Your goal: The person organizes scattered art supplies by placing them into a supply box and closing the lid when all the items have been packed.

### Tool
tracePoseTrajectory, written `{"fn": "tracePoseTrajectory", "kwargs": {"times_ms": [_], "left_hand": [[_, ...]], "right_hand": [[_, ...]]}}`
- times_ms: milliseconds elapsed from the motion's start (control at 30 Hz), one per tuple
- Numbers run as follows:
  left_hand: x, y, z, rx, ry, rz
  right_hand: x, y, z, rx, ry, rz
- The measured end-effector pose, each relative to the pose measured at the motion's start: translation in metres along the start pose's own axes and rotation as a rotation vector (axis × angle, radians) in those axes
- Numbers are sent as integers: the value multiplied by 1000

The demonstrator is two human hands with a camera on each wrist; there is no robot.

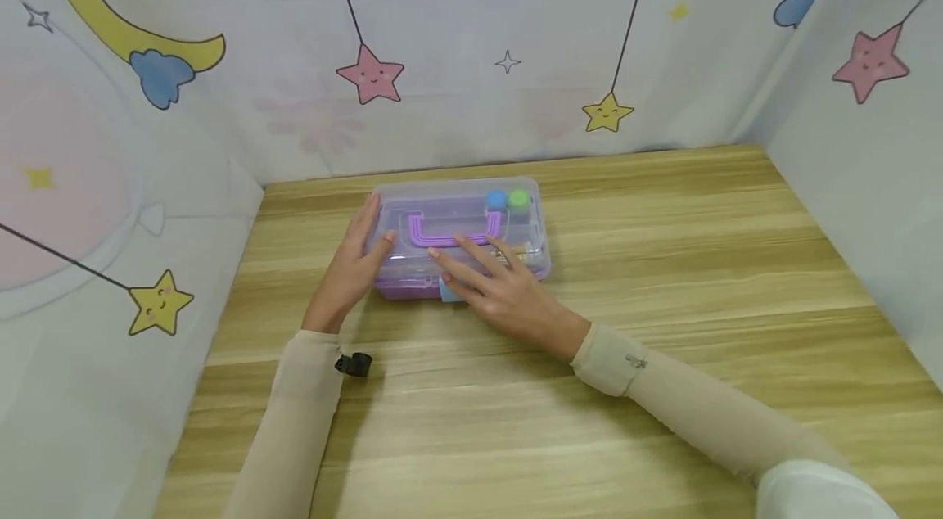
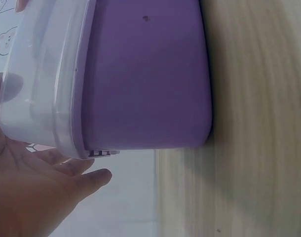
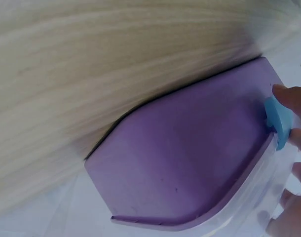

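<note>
A purple box (image 1: 405, 290) with a clear lid (image 1: 449, 257) and a purple carry handle (image 1: 451, 241) stands on the table. My left hand (image 1: 349, 269) rests against its left end, thumb over the lid's edge and fingers reaching straight back along the side. In the left wrist view those fingers (image 2: 94, 181) extend past the lid. At the front, my right hand (image 1: 512, 298) has thumb and a finger at opposite edges of a blue latch (image 3: 280, 121), pinching it. Its other fingers spread over the lid near the handle. The lid lies down on the box.
A blue round piece (image 1: 497, 199) and a green round piece (image 1: 519, 200) show at the lid's back right. The wood-grain table (image 1: 663, 257) meets a patterned back wall (image 1: 457, 126) close behind the box. A black wrist device (image 1: 356, 364) sits on my left sleeve.
</note>
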State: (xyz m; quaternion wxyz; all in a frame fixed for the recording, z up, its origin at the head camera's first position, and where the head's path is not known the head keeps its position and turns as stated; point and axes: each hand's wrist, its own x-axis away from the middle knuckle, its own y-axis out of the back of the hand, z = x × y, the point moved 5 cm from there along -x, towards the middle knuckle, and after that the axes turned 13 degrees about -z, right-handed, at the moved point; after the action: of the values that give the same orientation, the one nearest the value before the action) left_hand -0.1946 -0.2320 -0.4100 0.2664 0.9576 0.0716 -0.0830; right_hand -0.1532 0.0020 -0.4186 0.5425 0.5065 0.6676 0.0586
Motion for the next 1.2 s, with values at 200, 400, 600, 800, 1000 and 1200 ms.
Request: {"fn": "tracePoseTrajectory", "kwargs": {"times_ms": [200,400,600,800,1000,1200], "left_hand": [[1,3,-14,-182,-218,-48],[16,-11,-41,-515,-479,16],[21,-26,-53,-796,-540,100],[15,-34,-57,-893,-556,103],[16,-39,-55,-911,-529,84],[10,-42,-57,-923,-534,69]], "right_hand": [[7,2,-5,-25,-16,51],[10,10,-19,-159,-120,-12],[3,13,-50,-148,-367,58],[1,3,-68,-116,-529,325],[-5,-4,-63,-135,-573,397],[-8,-5,-66,-89,-564,385]]}}
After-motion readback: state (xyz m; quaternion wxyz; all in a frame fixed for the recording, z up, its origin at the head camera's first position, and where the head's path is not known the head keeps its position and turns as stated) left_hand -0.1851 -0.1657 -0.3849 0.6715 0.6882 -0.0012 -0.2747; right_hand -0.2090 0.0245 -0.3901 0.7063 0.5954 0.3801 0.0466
